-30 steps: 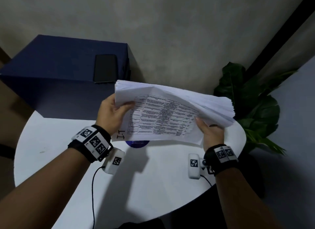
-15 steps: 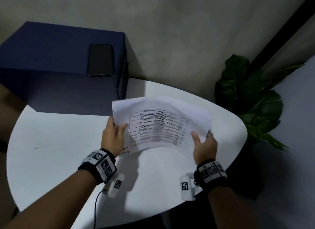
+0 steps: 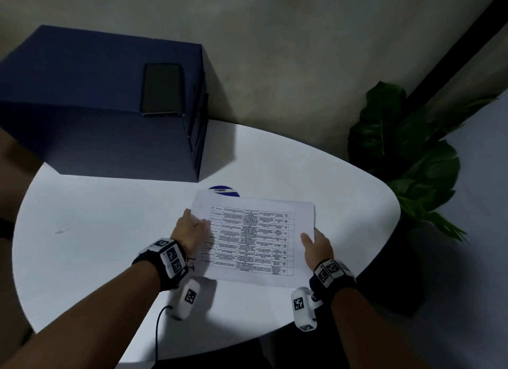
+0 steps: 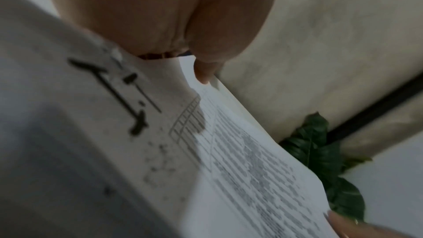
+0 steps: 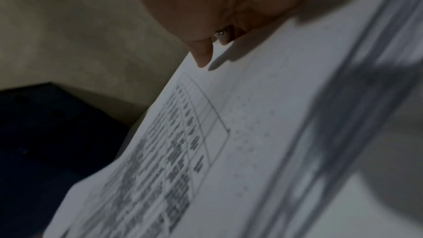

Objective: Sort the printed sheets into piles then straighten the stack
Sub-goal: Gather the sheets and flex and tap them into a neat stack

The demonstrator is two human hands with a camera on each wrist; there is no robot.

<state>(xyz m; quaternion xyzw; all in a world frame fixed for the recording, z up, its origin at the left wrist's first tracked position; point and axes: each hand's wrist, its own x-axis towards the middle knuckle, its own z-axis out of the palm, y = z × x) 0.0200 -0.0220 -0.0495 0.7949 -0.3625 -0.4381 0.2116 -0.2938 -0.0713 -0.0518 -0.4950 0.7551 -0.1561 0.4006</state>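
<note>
Thick stack of white printed sheets (image 3: 254, 240) lies on the white round table (image 3: 110, 217), long axis running left to right between your hands. Left hand (image 3: 191, 232) grasps its left edge, right hand (image 3: 316, 247) its right edge, thumbs on top. Blue box (image 3: 96, 107) with dark phone (image 3: 162, 89) stands well behind; blue disc (image 3: 224, 190) peeks from under the far edge. Nothing blocks squaring.

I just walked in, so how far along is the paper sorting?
Nothing looks sorted: one stack of printed sheets lies on the white table. In hand: left hand and right hand grip its sides. Left: splitting it into piles, then squaring the edges.
</note>
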